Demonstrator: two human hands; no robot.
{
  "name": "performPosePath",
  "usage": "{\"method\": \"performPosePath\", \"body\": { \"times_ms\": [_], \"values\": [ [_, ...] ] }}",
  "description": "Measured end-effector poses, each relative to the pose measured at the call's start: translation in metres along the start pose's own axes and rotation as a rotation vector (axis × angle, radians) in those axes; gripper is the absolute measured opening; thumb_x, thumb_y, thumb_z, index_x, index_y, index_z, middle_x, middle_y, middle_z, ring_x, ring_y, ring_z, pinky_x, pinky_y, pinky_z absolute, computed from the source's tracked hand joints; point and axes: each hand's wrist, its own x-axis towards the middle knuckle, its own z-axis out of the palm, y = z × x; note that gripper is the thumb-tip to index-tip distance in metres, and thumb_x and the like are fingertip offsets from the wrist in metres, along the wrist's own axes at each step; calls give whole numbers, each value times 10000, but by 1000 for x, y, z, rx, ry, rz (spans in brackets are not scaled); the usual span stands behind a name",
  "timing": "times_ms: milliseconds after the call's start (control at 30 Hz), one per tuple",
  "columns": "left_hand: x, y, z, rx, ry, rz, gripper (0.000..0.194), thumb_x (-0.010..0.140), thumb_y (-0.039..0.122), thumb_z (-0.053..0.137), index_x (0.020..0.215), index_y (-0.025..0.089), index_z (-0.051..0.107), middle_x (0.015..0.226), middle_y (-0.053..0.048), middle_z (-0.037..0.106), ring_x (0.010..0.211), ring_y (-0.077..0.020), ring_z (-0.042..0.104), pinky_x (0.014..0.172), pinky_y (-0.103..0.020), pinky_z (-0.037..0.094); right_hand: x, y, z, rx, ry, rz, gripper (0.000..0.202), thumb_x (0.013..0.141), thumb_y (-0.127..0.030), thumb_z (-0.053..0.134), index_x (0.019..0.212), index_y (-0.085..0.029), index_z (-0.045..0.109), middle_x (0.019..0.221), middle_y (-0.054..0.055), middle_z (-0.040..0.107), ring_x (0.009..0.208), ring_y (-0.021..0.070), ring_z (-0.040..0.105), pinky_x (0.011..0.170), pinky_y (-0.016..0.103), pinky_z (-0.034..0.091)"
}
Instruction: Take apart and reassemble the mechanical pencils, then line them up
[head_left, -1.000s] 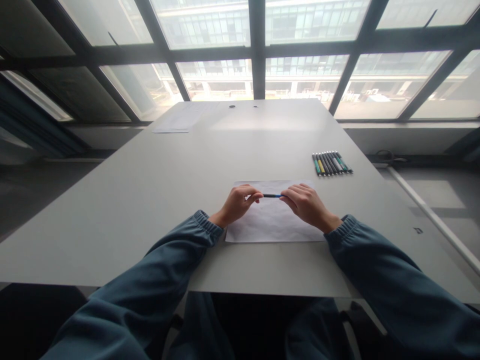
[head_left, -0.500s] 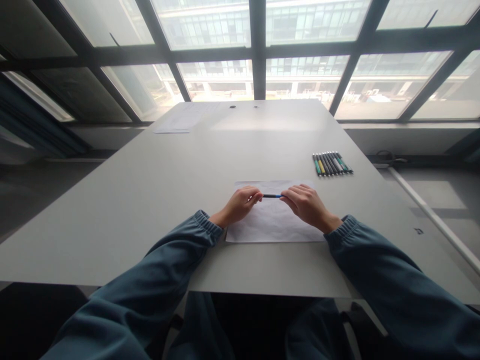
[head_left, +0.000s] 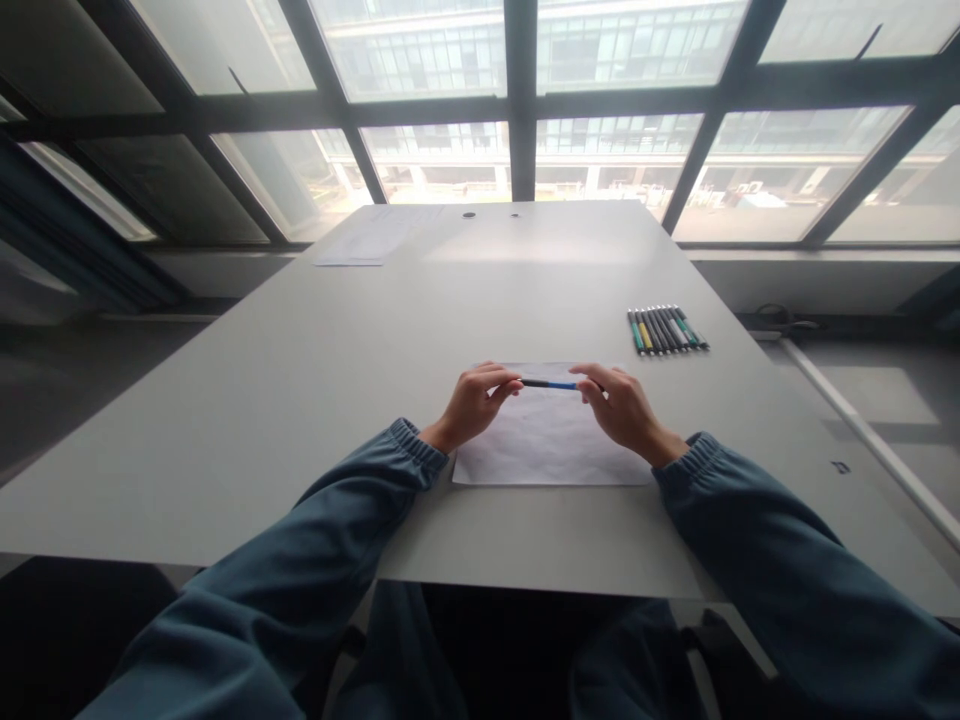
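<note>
A slim blue and black pen [head_left: 551, 384] lies nearly level between my two hands, over the far part of a white paper sheet [head_left: 551, 450]. My left hand [head_left: 476, 400] pinches its black end between thumb and fingers. At the blue end, my right hand [head_left: 621, 408] grips it with the thumb below and fingers above; the index finger stretches out past the barrel. The pen's extreme tips are partly covered by my fingers.
On the right of the white table [head_left: 262, 440] lies a neat row of several pens [head_left: 667, 330], black, green, yellow and grey. More papers [head_left: 367, 238] rest at the far left. Large windows [head_left: 619, 155] stand behind the table.
My right hand has shifted slightly outward along the pen, its index finger lifting and straightening. More of the blue barrel now shows. My left hand keeps its pinch.
</note>
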Motion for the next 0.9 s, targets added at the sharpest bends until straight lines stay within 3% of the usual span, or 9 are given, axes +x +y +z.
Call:
{"method": "performPosePath", "body": {
  "times_ms": [133, 300, 367, 467, 600, 667, 767, 900],
  "values": [
    [-2, 1, 0, -6, 66, -40, 394, 990, 492, 554, 819, 188, 738, 791, -63, 726, 783, -185, 641, 754, -312, 504, -1, -1, 2, 567, 65, 242, 437, 985, -580, 513, 1046, -197, 715, 676, 21, 645, 620, 174, 575, 647, 330, 448],
    [-4, 2, 2, -51, 31, -32, 382, 985, 479, 570, 803, 188, 737, 802, -61, 733, 785, -184, 642, 747, -312, 503, -4, -2, 4, 1055, -82, 437, 426, 847, -470, 766, 1178, -209, 700, 757, 11, 645, 697, 155, 555, 673, 310, 455],
    [-4, 2, 2, -61, -23, 5, 381, 979, 488, 579, 812, 188, 744, 814, -66, 741, 791, -188, 641, 786, -327, 507, -4, -2, 6, 1104, -97, 464, 373, 862, -478, 747, 1118, -208, 716, 741, 4, 609, 703, 151, 543, 674, 307, 460],
    [-4, 2, 2, -72, -86, 43, 380, 1002, 491, 531, 968, 188, 759, 885, -77, 760, 860, -197, 658, 852, -341, 511, -2, 0, 8, 1097, -9, 461, 337, 911, -560, 648, 949, -229, 700, 796, 14, 583, 782, 169, 565, 711, 326, 499],
    [-4, -7, 0, -5, -44, -58, 362, 1028, 406, 494, 1279, 202, 658, 961, -63, 764, 936, -186, 670, 828, -309, 523, 3, 4, 1, 1168, 51, 514, 414, 936, -661, 522, 845, -258, 562, 883, 37, 604, 947, 238, 605, 829, 455, 540],
    [-4, -15, -4, 48, -14, -90, 322, 1005, 337, 536, 1275, 209, 656, 986, -52, 763, 948, -184, 675, 839, -310, 528, 5, 5, -4, 1213, 53, 519, 429, 939, -678, 489, 830, -265, 528, 774, 16, 544, 816, 226, 581, 804, 466, 537],
    [-2, -29, -12, 130, -27, -54, 227, 973, 245, 558, 1126, 198, 719, 1027, -62, 763, 994, -201, 681, 939, -358, 522, 6, 6, -9, 1270, 69, 514, 473, 940, -708, 431, 781, -267, 493, 646, -24, 390, 590, 186, 418, 653, 407, 495],
    [-1, -43, -20, 216, -53, -61, 209, 951, 207, 560, 1054, 185, 741, 1072, -79, 760, 1033, -230, 686, 997, -405, 512, 6, 4, -13, 1335, 93, 531, 520, 940, -729, 377, 710, -266, 432, 603, -49, 257, 519, 161, 241, 504, 342, 370]
  ]
}}
